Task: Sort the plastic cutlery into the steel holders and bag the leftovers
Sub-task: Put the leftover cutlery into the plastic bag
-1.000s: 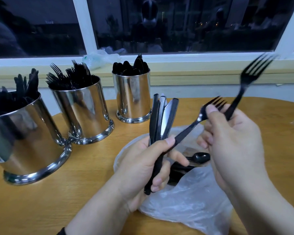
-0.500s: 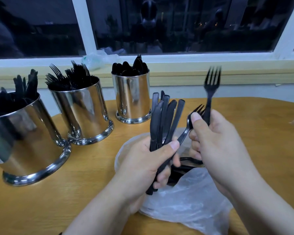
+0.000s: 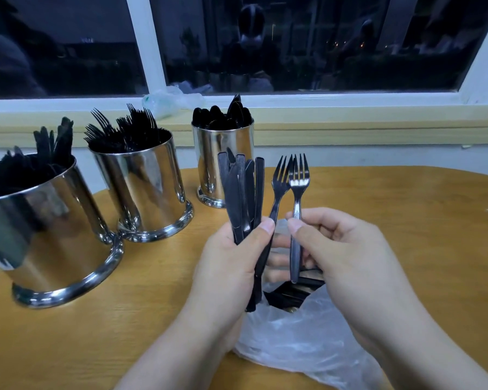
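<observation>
**Forks gathered beside a fistful of knives**

The tabletop carries three steel holders: a near one with what look like knives, a middle one of forks, a far one of spoons. A clear bag lies under the hands, more black cutlery showing at its mouth.

The left hand grips a bundle of knives upright, with one fork held at the bundle's right edge. The right hand pinches a second fork by its handle, thumb on top.

To do this well, the person would likely keep tines up, pair the two forks apart from the knives, and drop each kind into its matching holder.

The pinched fork's handle has faint embossing, too small to read.
</observation>
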A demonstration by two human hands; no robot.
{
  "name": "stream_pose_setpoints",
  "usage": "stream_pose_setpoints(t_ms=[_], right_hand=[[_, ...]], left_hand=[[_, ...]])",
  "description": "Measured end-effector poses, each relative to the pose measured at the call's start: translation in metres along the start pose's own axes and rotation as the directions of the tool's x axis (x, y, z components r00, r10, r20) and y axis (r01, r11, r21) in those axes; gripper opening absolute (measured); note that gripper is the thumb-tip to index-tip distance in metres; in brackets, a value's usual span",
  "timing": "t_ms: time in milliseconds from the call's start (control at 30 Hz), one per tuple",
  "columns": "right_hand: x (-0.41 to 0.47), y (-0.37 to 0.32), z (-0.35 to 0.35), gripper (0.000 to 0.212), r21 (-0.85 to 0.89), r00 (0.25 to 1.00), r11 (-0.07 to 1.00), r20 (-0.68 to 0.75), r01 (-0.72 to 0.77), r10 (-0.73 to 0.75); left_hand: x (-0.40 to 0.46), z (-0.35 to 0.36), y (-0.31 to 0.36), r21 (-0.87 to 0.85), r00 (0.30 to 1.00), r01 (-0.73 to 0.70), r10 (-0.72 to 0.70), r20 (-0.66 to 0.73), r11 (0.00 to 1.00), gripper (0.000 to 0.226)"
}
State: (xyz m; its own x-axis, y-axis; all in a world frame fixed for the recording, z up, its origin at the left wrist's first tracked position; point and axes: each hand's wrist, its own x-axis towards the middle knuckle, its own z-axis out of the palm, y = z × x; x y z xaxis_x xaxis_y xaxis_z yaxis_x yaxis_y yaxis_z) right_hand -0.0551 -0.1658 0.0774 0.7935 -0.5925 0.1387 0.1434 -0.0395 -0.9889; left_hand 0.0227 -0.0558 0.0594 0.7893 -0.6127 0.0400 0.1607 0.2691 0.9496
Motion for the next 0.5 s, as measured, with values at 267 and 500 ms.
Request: stream_pose_setpoints(t_ms=[267, 500], right_hand=[[0.0052, 0.0063, 0.0003, 0.013, -0.052, 0.998, 0.999, -0.068, 0.001, -0.004], [0.0029, 0.0048, 0.0045, 0.022, -0.087, 1.000, 0.996, 0.003, 0.009, -0.009]], left_hand=[[0.0004, -0.0035, -0.0053, 0.047, 1.000, 0.021, -0.022, 0.014, 0.999, 0.023], [-0.0001, -0.0053, -0.0085, 0.024, 1.000, 0.019, -0.019, -0.003, 1.000, 0.020]])
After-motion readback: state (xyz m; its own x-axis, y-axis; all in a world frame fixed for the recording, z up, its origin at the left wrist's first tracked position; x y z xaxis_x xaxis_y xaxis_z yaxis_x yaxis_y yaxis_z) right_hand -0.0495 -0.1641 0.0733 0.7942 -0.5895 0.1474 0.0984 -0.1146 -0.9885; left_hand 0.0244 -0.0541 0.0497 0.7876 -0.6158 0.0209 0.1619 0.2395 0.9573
